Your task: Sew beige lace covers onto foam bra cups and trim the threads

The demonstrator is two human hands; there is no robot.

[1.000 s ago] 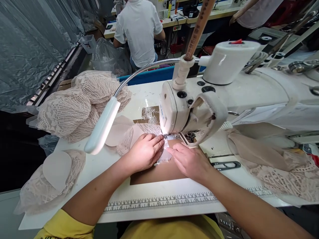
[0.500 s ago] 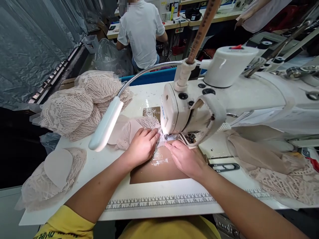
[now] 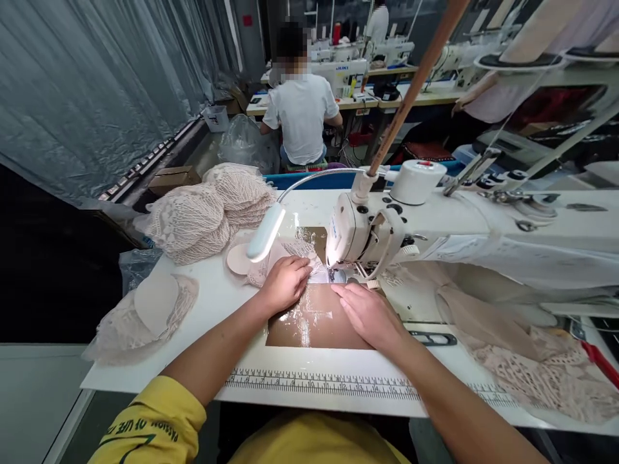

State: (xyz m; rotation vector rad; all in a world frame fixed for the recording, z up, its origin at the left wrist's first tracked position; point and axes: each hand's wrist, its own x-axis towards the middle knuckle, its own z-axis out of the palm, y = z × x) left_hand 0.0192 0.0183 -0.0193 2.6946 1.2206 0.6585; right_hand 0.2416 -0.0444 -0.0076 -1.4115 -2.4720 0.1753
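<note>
A pale pink lace bra cup (image 3: pixel 298 248) lies at the needle area of a white sewing machine (image 3: pixel 355 229), its edge by the presser foot (image 3: pixel 336 275). My left hand (image 3: pixel 287 281) is on the lace just left of the foot, fingers bent together over its edge. My right hand (image 3: pixel 366 309) rests palm down on the shiny brown plate (image 3: pixel 309 328), fingers stretched out and tips just in front of the foot. No fabric shows in it. A lit lamp (image 3: pixel 266 233) on a bendy neck hangs over the lace.
Stacked lace cups (image 3: pixel 193 216) stand at back left, with a loose lace cup (image 3: pixel 155 309) nearer. Beige lace fabric (image 3: pixel 522 354) lies at right, beside a black flat tool (image 3: pixel 435 338). A ruler strip (image 3: pixel 319 385) runs along the front edge. A person in white (image 3: pixel 304 119) sits beyond.
The view has tilted up, showing more of the room behind. My right fingertips have drawn slightly back from the presser foot. My left hand stays on the lace.
</note>
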